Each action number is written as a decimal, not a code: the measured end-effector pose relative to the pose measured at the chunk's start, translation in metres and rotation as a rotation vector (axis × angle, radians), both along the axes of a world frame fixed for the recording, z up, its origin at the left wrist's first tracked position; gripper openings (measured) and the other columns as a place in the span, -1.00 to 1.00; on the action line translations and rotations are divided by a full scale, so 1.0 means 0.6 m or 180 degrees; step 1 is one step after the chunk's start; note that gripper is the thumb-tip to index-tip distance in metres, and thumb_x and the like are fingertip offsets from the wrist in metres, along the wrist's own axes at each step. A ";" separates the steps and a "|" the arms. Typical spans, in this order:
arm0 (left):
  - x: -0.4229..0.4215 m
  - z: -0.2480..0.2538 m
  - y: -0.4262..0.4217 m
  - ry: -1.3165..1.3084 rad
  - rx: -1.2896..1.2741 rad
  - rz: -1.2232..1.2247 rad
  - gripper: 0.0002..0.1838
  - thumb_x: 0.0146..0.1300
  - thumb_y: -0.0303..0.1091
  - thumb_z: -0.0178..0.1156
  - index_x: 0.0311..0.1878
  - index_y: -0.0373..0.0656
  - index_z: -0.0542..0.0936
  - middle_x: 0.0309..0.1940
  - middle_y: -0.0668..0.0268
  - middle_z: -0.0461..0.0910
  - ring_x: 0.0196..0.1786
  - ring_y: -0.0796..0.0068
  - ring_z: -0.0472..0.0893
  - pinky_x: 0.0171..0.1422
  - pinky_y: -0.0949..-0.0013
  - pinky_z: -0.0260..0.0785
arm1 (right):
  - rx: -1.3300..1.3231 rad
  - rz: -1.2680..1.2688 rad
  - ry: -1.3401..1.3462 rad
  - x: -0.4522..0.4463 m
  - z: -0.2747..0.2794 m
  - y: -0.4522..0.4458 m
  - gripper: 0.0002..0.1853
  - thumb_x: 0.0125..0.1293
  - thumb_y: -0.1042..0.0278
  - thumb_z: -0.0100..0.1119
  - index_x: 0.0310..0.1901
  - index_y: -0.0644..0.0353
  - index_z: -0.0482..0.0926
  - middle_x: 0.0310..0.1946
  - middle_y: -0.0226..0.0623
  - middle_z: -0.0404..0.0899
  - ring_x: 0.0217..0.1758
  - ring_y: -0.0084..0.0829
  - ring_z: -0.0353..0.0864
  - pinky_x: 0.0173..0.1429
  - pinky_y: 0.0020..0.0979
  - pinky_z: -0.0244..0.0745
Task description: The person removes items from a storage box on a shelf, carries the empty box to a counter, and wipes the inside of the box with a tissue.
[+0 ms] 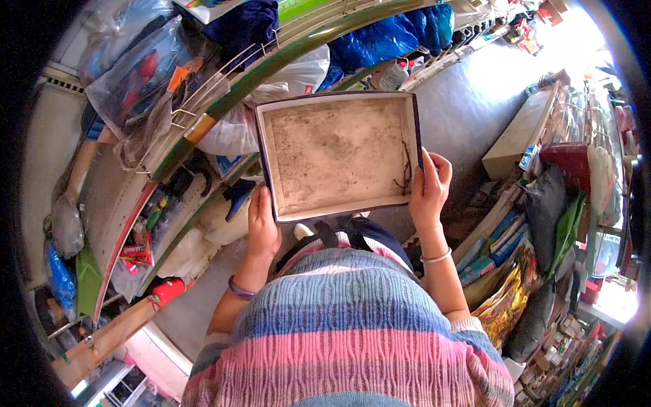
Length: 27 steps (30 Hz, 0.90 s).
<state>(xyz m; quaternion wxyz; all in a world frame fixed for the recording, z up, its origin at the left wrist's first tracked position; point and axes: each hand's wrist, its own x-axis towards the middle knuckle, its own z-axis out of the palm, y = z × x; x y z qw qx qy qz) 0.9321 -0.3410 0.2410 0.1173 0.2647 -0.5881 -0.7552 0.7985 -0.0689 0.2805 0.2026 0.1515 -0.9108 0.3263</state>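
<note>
A shallow cardboard box lid (332, 152) with a dark outer edge is held out in front of my body. Its pale inside faces up, stained with brown smudges, and some dark stringy bits (405, 169) lie along its right side. My left hand (263, 224) grips the lower left corner of the lid, thumb along the rim. On the right side, my right hand (430, 186) is closed around the edge, with fingertips at the rim. The parts of the fingers under the lid are hidden.
Curved-looking shelves (224, 108) with plastic bags and a blue bag (386, 47) run along the left and top. A grey floor aisle (468, 102) stretches away ahead. At the right stand a pale cabinet (519, 132), a dark red box (566, 163) and piled packets.
</note>
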 end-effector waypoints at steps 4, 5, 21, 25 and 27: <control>-0.002 -0.018 -0.006 0.0006 0.0607 0.0185 -0.57 0.37 -0.18 -0.02 0.19 -0.25 0.35 0.08 0.19 0.45 0.12 0.36 0.46 0.16 0.31 0.34 | -0.0143 -0.0023 -0.0026 0.003 0.003 0.000 -0.68 0.21 0.60 -0.01 0.02 0.26 0.51 -0.13 -0.14 0.44 -0.07 -0.23 0.45 0.04 -0.34 0.38; -0.003 -0.020 -0.006 0.0060 0.0638 0.0095 -0.57 0.39 -0.13 -0.06 0.18 -0.23 0.37 0.06 0.23 0.46 0.10 0.40 0.47 0.14 0.32 0.35 | -0.0183 -0.0031 -0.0018 0.003 0.003 0.000 -0.68 0.20 0.61 -0.01 0.01 0.26 0.51 -0.12 -0.14 0.44 -0.06 -0.25 0.45 0.04 -0.36 0.38; -0.015 0.036 0.012 0.0093 -0.1046 -0.0363 -0.66 0.41 -0.25 -0.07 0.02 -0.37 0.43 -0.18 0.19 0.53 -0.11 0.44 0.47 0.05 0.43 0.29 | 0.0236 -0.0227 -0.0282 -0.011 -0.034 0.020 -0.75 0.19 0.51 0.01 -0.07 0.28 0.45 -0.20 -0.09 0.47 -0.22 -0.08 0.52 -0.17 -0.23 0.48; -0.021 0.015 0.002 0.0072 -0.1251 -0.0377 -0.64 0.41 -0.24 -0.07 0.01 -0.38 0.45 -0.19 0.17 0.55 -0.12 0.44 0.49 0.03 0.43 0.31 | 0.0434 -0.0328 -0.0308 -0.018 -0.032 0.020 -0.79 0.21 0.46 0.02 -0.11 0.25 0.43 -0.22 -0.14 0.47 -0.23 -0.08 0.52 -0.20 -0.22 0.48; -0.024 0.006 0.000 -0.0047 -0.1015 -0.0280 -0.63 0.42 -0.22 -0.08 0.01 -0.38 0.46 -0.17 0.18 0.56 -0.10 0.47 0.49 0.06 0.43 0.30 | 0.0408 -0.0386 -0.0215 -0.016 -0.025 0.011 -0.81 0.22 0.44 0.03 -0.13 0.22 0.42 -0.23 -0.16 0.46 -0.23 -0.08 0.52 -0.21 -0.22 0.47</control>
